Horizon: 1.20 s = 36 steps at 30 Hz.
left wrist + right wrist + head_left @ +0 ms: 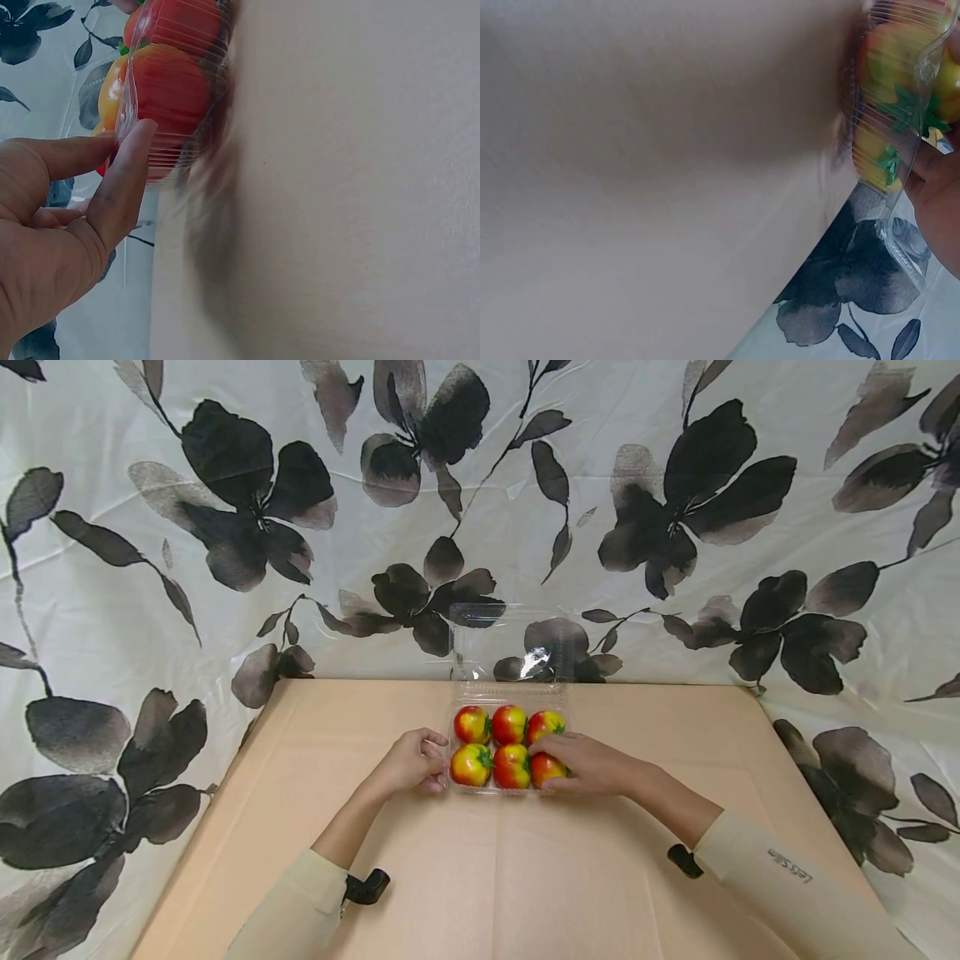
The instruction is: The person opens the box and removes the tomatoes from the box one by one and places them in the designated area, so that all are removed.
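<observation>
A clear plastic clamshell box sits on the cardboard-coloured tabletop, its clear lid tipped up at the back. Inside lie several red-and-yellow tomatoes with green leafy tops, in two rows. My left hand pinches the box's left rim between thumb and finger; the left wrist view shows this hand close up beside a tomato. At the front right corner, my right hand grips the tomato there from above. The right wrist view shows only part of this hand, with its thumb inside the box wall.
The pale brown tabletop spreads around the box on both sides and in front. Behind and beside it hangs a white cloth with dark flower prints. Black wrist straps or mounts show below both hands.
</observation>
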Each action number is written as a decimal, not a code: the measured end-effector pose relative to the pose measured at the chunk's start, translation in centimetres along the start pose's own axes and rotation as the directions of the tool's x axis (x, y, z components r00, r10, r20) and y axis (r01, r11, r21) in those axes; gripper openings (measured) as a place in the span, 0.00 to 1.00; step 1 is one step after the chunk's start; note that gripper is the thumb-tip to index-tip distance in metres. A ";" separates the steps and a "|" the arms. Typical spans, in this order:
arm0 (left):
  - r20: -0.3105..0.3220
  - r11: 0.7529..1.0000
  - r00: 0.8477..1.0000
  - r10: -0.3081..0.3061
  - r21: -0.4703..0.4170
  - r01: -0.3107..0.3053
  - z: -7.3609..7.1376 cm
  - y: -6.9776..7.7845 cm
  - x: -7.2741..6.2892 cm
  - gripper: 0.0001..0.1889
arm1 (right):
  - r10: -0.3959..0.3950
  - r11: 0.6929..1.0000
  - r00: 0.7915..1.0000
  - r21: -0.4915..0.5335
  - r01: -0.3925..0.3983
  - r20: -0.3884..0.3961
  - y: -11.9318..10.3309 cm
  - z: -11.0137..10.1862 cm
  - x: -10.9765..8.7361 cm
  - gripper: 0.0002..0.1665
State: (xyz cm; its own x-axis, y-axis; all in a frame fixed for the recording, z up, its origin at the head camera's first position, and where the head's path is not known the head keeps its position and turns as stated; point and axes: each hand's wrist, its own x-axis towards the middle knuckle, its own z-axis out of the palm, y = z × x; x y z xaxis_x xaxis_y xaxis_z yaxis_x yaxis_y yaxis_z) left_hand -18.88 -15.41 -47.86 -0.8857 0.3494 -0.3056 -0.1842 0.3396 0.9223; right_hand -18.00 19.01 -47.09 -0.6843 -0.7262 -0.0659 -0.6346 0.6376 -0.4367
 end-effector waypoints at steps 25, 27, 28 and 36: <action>-0.026 0.999 0.999 0.022 0.033 -0.022 0.1 0.0 0.0 0.19 | 0.027 0.999 0.999 0.036 -0.028 0.030 -1.4 -2.1 -0.1 0.32; -0.025 0.999 1.000 0.019 0.031 -0.018 0.1 -0.1 0.0 0.19 | 0.027 0.999 0.999 0.038 -0.028 0.021 -1.6 -2.3 -0.2 0.31; -0.025 0.999 0.999 0.020 0.030 -0.020 0.1 -0.1 0.1 0.19 | 0.028 0.999 0.999 0.038 -0.028 0.016 -1.7 -2.3 -0.3 0.31; -0.025 0.999 0.999 0.025 0.029 -0.024 0.1 -0.1 0.0 0.19 | 0.028 0.997 0.998 0.078 -0.024 -0.055 -1.6 -2.4 -1.0 0.32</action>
State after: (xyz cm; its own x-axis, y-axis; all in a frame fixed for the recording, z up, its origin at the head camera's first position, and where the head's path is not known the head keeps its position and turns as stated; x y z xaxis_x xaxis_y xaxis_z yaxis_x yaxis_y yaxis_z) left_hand -18.81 -15.34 -47.99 -0.9004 0.3358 -0.2767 -0.1506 0.3561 0.9222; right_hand -17.15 19.31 -44.20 -0.7208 -0.6926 -0.0284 -0.5882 0.6328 -0.5036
